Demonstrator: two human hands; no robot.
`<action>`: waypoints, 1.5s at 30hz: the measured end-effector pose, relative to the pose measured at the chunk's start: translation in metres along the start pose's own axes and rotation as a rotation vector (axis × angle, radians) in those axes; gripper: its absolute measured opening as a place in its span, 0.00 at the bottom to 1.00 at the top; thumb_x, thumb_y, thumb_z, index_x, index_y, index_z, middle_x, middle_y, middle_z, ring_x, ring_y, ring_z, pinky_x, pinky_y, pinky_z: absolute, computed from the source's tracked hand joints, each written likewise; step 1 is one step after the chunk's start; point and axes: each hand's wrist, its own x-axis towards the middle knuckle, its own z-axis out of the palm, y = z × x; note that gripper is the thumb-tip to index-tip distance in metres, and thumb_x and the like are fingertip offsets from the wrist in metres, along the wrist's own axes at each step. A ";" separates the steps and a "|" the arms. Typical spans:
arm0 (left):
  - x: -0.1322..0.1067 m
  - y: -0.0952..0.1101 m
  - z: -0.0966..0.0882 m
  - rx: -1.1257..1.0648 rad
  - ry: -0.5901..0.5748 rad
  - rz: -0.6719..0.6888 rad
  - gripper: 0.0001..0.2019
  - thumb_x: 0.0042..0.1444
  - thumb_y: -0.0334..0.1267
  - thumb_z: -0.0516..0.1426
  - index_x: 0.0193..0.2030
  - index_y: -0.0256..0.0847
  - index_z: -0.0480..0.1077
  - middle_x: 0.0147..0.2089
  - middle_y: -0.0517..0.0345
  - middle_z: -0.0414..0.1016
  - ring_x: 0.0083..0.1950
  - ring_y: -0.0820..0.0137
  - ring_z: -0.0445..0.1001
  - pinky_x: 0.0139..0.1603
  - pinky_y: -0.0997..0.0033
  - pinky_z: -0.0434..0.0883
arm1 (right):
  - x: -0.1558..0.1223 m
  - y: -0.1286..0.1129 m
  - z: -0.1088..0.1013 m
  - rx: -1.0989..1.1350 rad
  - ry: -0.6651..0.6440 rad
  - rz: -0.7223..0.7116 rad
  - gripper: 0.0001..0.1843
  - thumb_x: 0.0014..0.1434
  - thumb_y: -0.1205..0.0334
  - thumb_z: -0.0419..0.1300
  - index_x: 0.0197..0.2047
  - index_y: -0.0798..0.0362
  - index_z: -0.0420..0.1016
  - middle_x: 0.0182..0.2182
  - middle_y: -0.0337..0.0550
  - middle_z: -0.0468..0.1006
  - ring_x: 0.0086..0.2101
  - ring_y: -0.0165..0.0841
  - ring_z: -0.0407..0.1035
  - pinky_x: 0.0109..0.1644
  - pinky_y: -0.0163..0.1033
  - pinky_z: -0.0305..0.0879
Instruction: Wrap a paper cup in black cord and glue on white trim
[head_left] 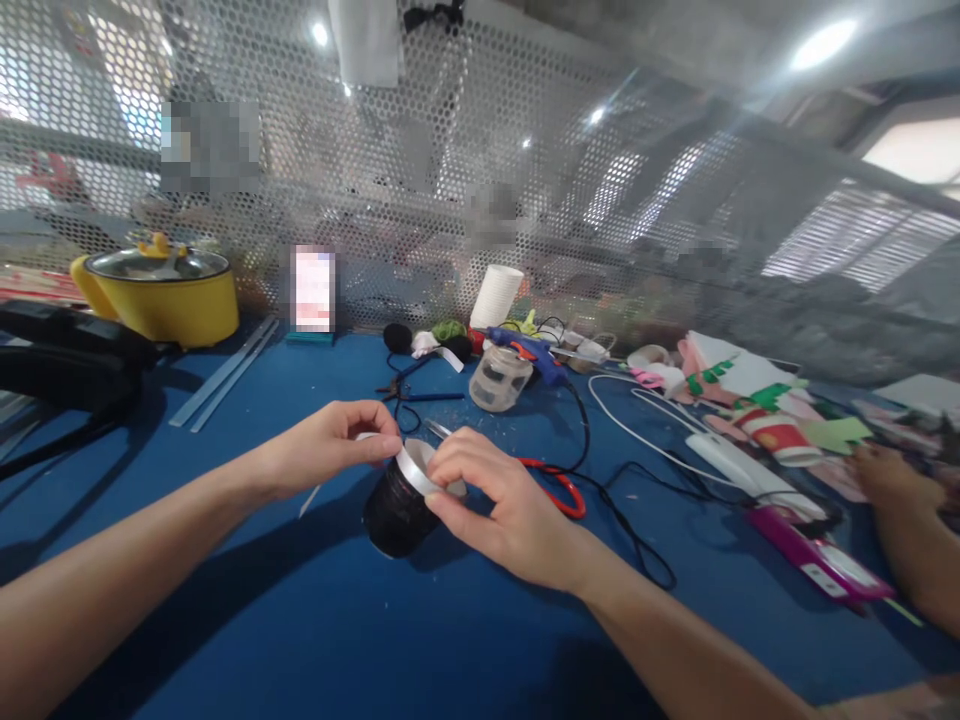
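Observation:
A dark, black-wrapped cup (392, 515) stands tilted on the blue table between my hands. Around its upper rim runs a white strip (411, 466), whose loose end reaches towards my left hand (356, 435). That hand pinches the strip at the rim's left side. Fingers and thumb of my right hand (499, 495) close on the strip and rim from the right, partly hiding the cup's mouth. Just behind the right hand, a red handle loop (562, 490) lies on the table.
A blue glue gun (536, 355) rests on a clear plastic container (499, 385), its cord trailing right. Beyond stand a yellow pot (180, 310) and a phone (313, 290). At right are a white power strip (739, 472), paper scraps (720, 380) and another person's arm (904, 525).

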 end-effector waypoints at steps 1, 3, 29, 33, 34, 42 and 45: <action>0.000 -0.001 0.000 -0.014 -0.010 -0.002 0.09 0.48 0.41 0.57 0.26 0.37 0.64 0.28 0.63 0.66 0.31 0.75 0.63 0.35 0.73 0.61 | 0.000 0.000 0.000 0.001 -0.006 -0.002 0.05 0.55 0.70 0.53 0.29 0.52 0.62 0.28 0.41 0.68 0.32 0.32 0.60 0.42 0.43 0.60; 0.000 -0.002 0.000 -0.058 -0.035 -0.010 0.10 0.48 0.41 0.57 0.26 0.36 0.64 0.33 0.60 0.69 0.35 0.73 0.66 0.39 0.70 0.62 | 0.000 0.000 0.000 -0.005 -0.021 0.000 0.05 0.55 0.69 0.53 0.30 0.52 0.62 0.28 0.41 0.68 0.33 0.32 0.60 0.43 0.44 0.60; -0.006 -0.019 0.004 -0.626 -0.356 -0.210 0.27 0.46 0.43 0.61 0.53 0.39 0.62 0.45 0.52 0.72 0.43 0.66 0.71 0.43 0.70 0.65 | 0.000 -0.005 -0.005 0.175 -0.079 -0.069 0.05 0.55 0.70 0.54 0.30 0.52 0.63 0.29 0.41 0.70 0.35 0.31 0.63 0.48 0.45 0.60; -0.004 -0.018 0.004 -0.578 -0.278 -0.189 0.28 0.44 0.45 0.61 0.53 0.39 0.63 0.43 0.52 0.72 0.43 0.65 0.71 0.42 0.70 0.65 | 0.000 -0.002 -0.006 0.155 -0.046 -0.008 0.02 0.55 0.65 0.56 0.33 0.53 0.66 0.31 0.43 0.71 0.36 0.32 0.63 0.47 0.45 0.60; -0.003 -0.018 0.005 -0.558 -0.251 -0.184 0.28 0.44 0.45 0.61 0.52 0.39 0.63 0.43 0.52 0.72 0.43 0.65 0.70 0.41 0.70 0.65 | 0.000 -0.001 -0.006 0.144 -0.029 0.006 0.04 0.55 0.63 0.57 0.34 0.53 0.66 0.32 0.44 0.71 0.36 0.33 0.63 0.47 0.45 0.61; -0.003 -0.009 0.016 -0.146 0.007 -0.062 0.27 0.46 0.48 0.58 0.52 0.39 0.62 0.42 0.54 0.70 0.43 0.64 0.67 0.44 0.67 0.63 | -0.001 0.002 -0.001 0.026 0.016 0.157 0.09 0.57 0.63 0.54 0.26 0.52 0.63 0.27 0.41 0.69 0.33 0.32 0.62 0.42 0.42 0.62; -0.002 -0.008 0.019 -0.057 0.055 -0.040 0.27 0.46 0.47 0.58 0.52 0.39 0.61 0.45 0.53 0.69 0.46 0.62 0.66 0.46 0.65 0.63 | 0.000 0.003 -0.001 0.013 0.026 0.161 0.06 0.55 0.64 0.56 0.27 0.52 0.63 0.29 0.42 0.70 0.35 0.33 0.62 0.42 0.42 0.62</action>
